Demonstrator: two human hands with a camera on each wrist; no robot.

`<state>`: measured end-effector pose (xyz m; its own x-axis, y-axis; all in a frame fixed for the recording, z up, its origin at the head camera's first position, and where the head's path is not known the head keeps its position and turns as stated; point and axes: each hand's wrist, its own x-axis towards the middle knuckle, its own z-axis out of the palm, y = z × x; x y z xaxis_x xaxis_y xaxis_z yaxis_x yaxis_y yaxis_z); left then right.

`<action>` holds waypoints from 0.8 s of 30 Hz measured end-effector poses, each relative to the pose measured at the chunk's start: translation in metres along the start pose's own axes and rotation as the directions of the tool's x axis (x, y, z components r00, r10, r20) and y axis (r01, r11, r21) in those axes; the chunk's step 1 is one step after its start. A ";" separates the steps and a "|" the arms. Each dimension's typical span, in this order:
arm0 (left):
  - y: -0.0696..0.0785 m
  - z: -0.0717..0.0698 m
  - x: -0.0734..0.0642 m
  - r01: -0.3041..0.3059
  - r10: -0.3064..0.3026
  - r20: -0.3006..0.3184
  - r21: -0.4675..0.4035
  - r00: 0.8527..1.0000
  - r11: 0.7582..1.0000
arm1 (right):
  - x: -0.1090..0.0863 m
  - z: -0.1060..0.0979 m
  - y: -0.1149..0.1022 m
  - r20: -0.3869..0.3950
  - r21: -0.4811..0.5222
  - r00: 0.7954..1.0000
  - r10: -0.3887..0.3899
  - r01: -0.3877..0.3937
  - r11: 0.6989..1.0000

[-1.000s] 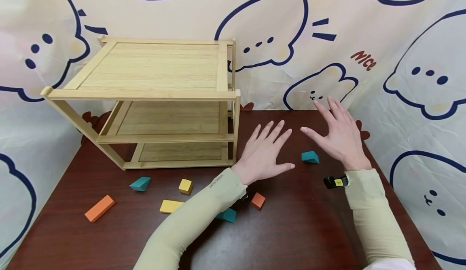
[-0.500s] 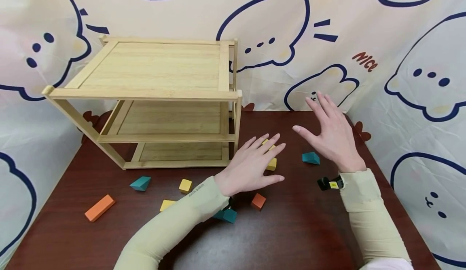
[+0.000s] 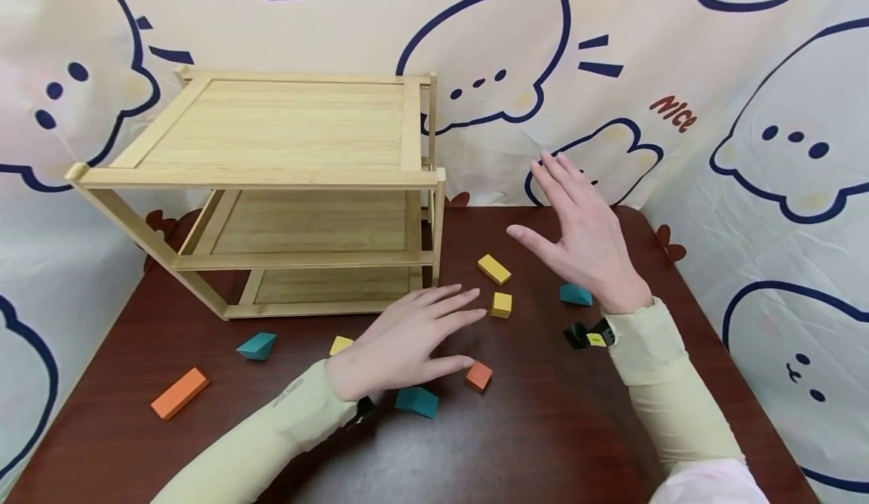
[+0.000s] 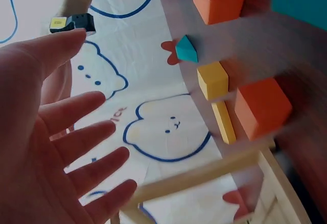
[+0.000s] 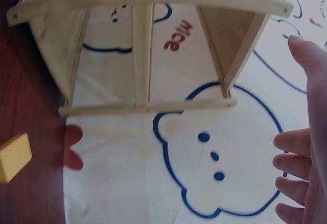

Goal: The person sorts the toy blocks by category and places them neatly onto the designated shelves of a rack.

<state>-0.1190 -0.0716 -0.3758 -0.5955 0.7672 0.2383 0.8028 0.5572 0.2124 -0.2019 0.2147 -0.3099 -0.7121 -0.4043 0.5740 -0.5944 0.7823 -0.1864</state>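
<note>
My left hand [image 3: 407, 342], fingers straight and spread, is over the blocks in front of the shelf and holds nothing. Near its thumb are an orange cube [image 3: 478, 376] and a teal block [image 3: 417, 402]; a yellow block [image 3: 341, 345] is partly covered by the hand. The left wrist view shows a second orange block [image 4: 263, 106] close by, hidden in the head view. My right hand [image 3: 584, 240], also straight-fingered and holding nothing, is raised on the right, near a teal block [image 3: 575, 294]. Between the hands lie a yellow bar [image 3: 494, 269] and a yellow cube [image 3: 502, 305].
A three-tier wooden shelf [image 3: 285, 179] stands at the back left of the dark table [image 3: 543, 444]. At the left lie an orange bar [image 3: 179, 393] and a teal block [image 3: 257, 346]. A patterned cloth [image 3: 489, 36] hangs behind and at both sides.
My left hand has moved left and toward me, uncovering the yellow bar and yellow cube and covering blocks at its left. My right hand has moved left and slightly up.
</note>
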 end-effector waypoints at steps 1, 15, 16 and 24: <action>-0.001 -0.002 -0.006 0.004 -0.005 -0.017 -0.010 1.000 1.000 | 0.003 0.001 -0.003 -0.013 0.011 1.000 -0.018 0.018 1.000; -0.038 -0.032 -0.078 0.250 -0.249 -0.129 -0.009 0.960 0.968 | 0.041 -0.002 -0.049 -0.116 0.120 0.975 -0.189 0.202 0.972; -0.040 -0.035 -0.083 0.281 -0.280 -0.125 -0.013 0.952 0.960 | 0.044 -0.002 -0.052 -0.122 0.122 0.972 -0.201 0.216 0.969; -0.054 -0.060 -0.136 0.572 -0.573 -0.004 -0.051 0.819 0.818 | 0.062 0.001 -0.071 -0.127 0.117 0.957 -0.259 0.274 0.954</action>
<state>-0.0835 -0.2253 -0.3631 -0.9483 0.3079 0.0773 0.3146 0.8789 0.3585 -0.2047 0.1338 -0.2621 -0.4802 -0.5301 0.6988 -0.8065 0.5801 -0.1142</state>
